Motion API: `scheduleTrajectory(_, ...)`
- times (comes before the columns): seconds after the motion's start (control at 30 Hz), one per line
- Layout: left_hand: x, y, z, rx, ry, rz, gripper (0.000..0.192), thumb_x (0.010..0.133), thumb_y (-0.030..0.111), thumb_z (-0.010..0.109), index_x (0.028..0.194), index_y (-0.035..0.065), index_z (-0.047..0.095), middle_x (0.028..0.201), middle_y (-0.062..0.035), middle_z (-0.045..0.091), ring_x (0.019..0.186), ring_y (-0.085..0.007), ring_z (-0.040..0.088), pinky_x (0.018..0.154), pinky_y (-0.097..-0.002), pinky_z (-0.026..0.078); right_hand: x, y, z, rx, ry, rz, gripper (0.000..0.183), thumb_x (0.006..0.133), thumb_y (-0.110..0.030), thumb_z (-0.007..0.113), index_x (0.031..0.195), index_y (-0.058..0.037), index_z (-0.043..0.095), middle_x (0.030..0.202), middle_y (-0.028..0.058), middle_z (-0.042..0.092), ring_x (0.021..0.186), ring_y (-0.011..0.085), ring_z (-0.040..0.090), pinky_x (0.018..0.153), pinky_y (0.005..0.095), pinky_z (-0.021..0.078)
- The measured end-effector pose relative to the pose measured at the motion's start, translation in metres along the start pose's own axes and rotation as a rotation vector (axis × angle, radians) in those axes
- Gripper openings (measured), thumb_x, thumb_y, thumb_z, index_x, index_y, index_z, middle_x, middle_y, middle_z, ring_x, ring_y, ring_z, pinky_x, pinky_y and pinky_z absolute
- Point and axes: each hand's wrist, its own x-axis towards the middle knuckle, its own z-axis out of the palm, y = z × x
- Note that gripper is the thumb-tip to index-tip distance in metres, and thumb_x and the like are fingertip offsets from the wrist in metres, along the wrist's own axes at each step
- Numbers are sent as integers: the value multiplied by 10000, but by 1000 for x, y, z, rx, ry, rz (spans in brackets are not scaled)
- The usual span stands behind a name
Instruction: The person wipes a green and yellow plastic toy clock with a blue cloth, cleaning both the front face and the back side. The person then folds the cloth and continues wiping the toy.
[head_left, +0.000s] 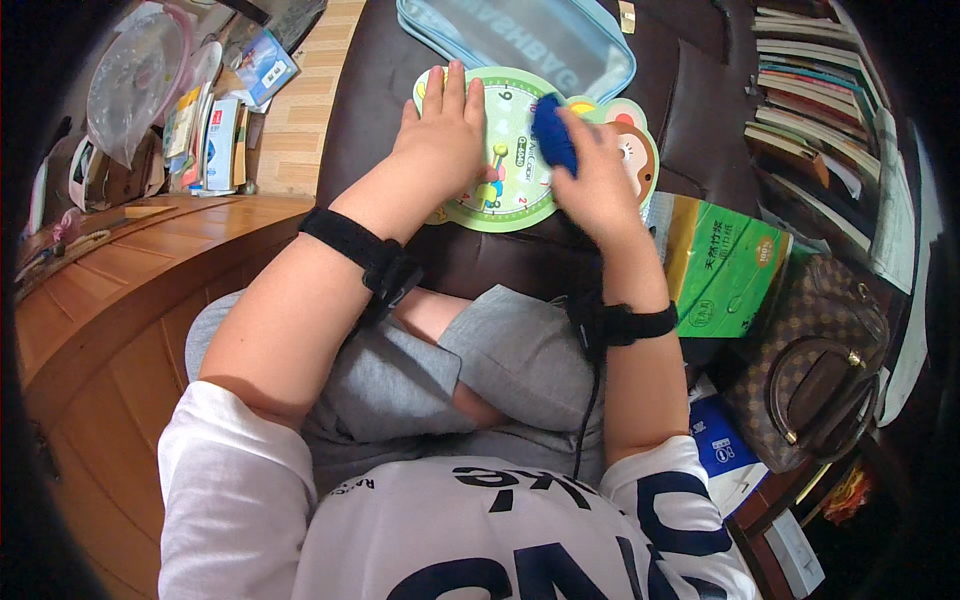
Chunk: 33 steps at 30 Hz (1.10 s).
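Note:
A green toy clock with numerals, small clock hands and a cartoon monkey head at its right end lies on a dark brown leather seat. My left hand rests flat over the clock's left side, fingers spread. Bunched under the fingers of my right hand is a dark blue cloth, pressed against the clock face near the monkey. The right hand is slightly blurred and covers part of the clock's right side.
Just beyond the clock lies a light blue translucent zip bag. To the right are a green tissue pack, a brown checked handbag and stacked books. Wooden furniture, more books and a plastic-wrapped item stand left.

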Motion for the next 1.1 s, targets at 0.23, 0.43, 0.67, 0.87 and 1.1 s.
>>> scheduleTrajectory(0.23, -1, -1, 4, 25, 73, 11, 1047, 683, 464, 724, 1413, -11, 143, 1474, -239, 84, 1376, -372, 94, 1049, -528, 264, 5, -6, -22, -172, 129, 415, 615, 717, -144, 571, 1314, -131, 426, 1214, 218, 436, 1057, 394, 518, 906, 426, 435)
scheduleTrajectory(0.43, 0, -4, 13, 18, 161, 40, 1038, 683, 490, 715, 1399, -24, 166, 1460, -255, 111, 1367, -391, 109, 1029, -555, 275, -5, -23, 7, 61, -93, -106, 600, 684, -118, 613, 1267, -152, 475, 1136, 214, 470, 1031, 396, 528, 882, 433, 451)
scheduleTrajectory(0.67, -2, 3, 11, 19, 213, 50, 1061, 661, 549, 709, 1382, -35, 194, 1434, -289, 144, 1339, -446, 146, 976, -620, 296, 2, 10, -15, -98, 106, 164, 649, 660, -119, 602, 1292, -130, 458, 1138, 227, 478, 1049, 372, 509, 910, 413, 422)
scheduleTrajectory(0.87, 0, 7, 14, -30, 367, 44, 969, 638, 564, 715, 1304, -27, 333, 1372, -281, 260, 1299, -440, 238, 941, -599, 354, 2, -2, -13, -55, 77, 246, 651, 677, -162, 595, 1308, -134, 439, 1130, 230, 481, 1054, 368, 514, 916, 413, 427)
scheduleTrajectory(1.1, 8, -1, 12, -148, 370, 67, 864, 621, 579, 716, 1223, 16, 459, 1315, -272, 347, 1248, -432, 317, 937, -546, 391, 3, 13, -21, -121, 95, 231, 664, 700, -168, 593, 1336, -128, 406, 1241, 227, 427, 1099, 369, 509, 915, 414, 441)
